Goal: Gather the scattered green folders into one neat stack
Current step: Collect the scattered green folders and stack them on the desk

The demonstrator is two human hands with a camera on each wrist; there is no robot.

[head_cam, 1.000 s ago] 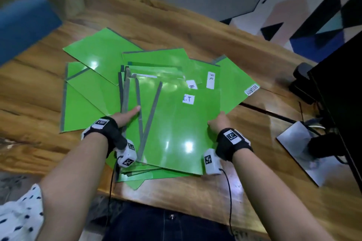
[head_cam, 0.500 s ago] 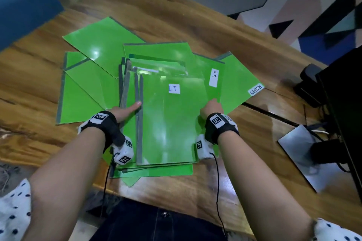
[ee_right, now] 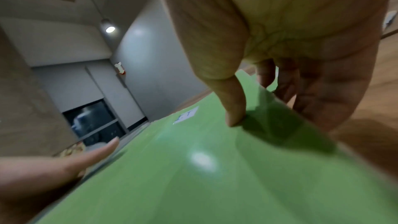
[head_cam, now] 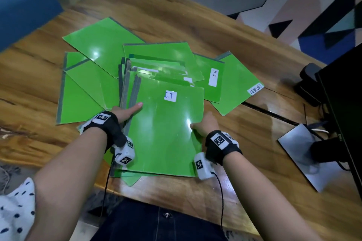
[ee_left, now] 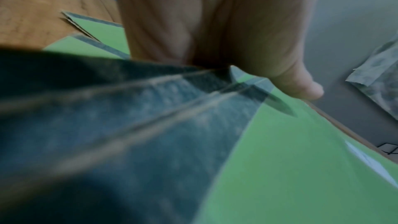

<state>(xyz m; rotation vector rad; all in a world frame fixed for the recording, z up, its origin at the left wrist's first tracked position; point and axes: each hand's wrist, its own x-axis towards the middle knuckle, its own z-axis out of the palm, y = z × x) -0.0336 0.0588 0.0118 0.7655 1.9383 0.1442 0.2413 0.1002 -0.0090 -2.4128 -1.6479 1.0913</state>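
Several glossy green folders lie fanned out on the wooden table [head_cam: 195, 25]. On top of the central pile [head_cam: 125, 84] lies one labelled "I.T" [head_cam: 166, 129]. My left hand [head_cam: 127, 110] grips the pile's grey spine edge, thumb [ee_left: 299, 88] on top. My right hand [head_cam: 201, 125] pinches the I.T folder's right edge, thumb [ee_right: 234, 108] above and fingers [ee_right: 305, 94] curled beneath. Folders marked "HR" [head_cam: 214, 76] and "SECURITY" [head_cam: 237, 94] stick out to the right. Others [head_cam: 101, 53] spread left and behind.
A black monitor [head_cam: 346, 103] on a silver base [head_cam: 299, 148] with cables stands at the right. A dark object [head_cam: 307, 82] sits behind it. A blue chair [head_cam: 23, 10] is at the far left. The table's near edge runs just below the pile.
The I.T folder has swung from tilted to square over the pile. My right hand moved left with its edge, and my left hand stays at the spines.
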